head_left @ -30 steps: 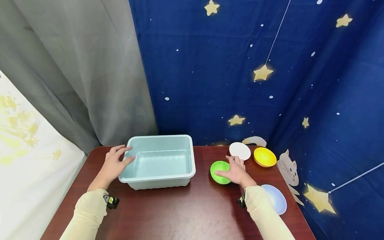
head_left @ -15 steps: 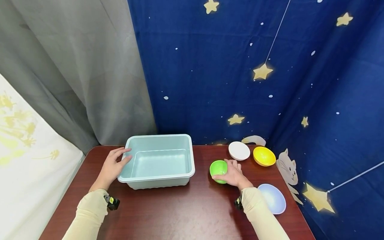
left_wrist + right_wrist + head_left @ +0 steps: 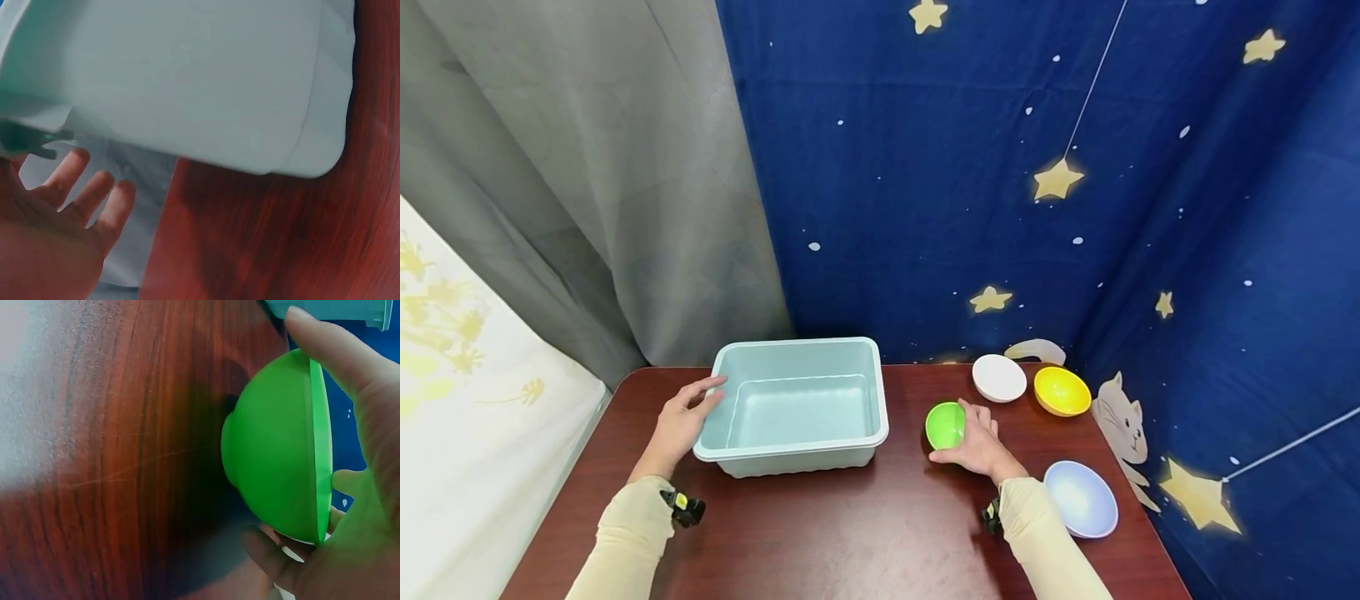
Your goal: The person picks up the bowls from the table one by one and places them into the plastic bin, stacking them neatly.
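Note:
A green bowl [image 3: 944, 427] sits right of the light blue plastic tub [image 3: 790, 454]. My right hand [image 3: 979, 442] grips this bowl across its rim, thumb on the near side and fingers on the far side. In the right wrist view, the bowl [image 3: 278, 444] shows from the side, its base close over the table. At the tub's left rim is my left hand [image 3: 681, 421], thumb and index finger extended over the edge. From the left wrist, the other fingers [image 3: 115, 206] appear loosely spread outside the tub wall [image 3: 206, 87].
A white bowl [image 3: 999, 378] and a yellow bowl [image 3: 1062, 392] stand at the back right of the dark red table [image 3: 850, 542]. Beside my right forearm lies a pale lavender bowl [image 3: 1081, 498]. Grey and star-patterned blue curtains [image 3: 910, 208] hang behind the table's back edge.
My right thumb and fingers have closed on the green bowl's rim, and that hand has shifted slightly left. My left hand has lowered a little toward the tub's left rim.

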`<state>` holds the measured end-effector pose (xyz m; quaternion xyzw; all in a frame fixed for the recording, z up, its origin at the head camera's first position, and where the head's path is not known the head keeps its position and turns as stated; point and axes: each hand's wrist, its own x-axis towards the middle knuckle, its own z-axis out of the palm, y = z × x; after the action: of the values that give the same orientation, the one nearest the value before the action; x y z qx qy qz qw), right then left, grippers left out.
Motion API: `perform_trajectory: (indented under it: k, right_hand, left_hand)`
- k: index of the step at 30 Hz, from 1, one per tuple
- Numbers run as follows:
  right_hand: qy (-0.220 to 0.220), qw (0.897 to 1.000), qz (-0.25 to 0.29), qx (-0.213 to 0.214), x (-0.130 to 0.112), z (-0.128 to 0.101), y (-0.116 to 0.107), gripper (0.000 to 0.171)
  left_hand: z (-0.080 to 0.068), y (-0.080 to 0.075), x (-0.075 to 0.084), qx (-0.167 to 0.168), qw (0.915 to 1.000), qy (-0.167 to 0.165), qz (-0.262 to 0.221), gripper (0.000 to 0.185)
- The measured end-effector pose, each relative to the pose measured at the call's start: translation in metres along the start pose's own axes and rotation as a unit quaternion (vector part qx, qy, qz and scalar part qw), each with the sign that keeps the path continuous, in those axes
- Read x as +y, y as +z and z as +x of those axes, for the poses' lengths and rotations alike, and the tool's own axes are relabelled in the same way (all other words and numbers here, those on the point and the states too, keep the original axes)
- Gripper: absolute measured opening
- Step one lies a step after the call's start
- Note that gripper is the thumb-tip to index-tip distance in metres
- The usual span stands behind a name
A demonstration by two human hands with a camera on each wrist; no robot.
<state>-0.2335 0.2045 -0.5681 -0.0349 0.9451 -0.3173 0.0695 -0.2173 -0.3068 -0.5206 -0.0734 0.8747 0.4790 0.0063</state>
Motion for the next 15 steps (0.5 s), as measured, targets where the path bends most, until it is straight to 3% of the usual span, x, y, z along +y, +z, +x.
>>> perform_trajectory:
  k: [4,15]
  right_hand:
    - [0.003,1.0,0.007,0.004,0.0047,0.0011,-0.0006,0.123]
    - [0.009,0.999,0.031,0.001,0.009,0.0035,-0.002,0.121]
  left_hand:
    - [0.0022,0.0031,-0.0008,-0.012,0.9994,-0.026,-0.02,0.059]
    - [0.0011,0.0034,-0.0008,-0.021,0.9978,-0.045,-0.043,0.059]
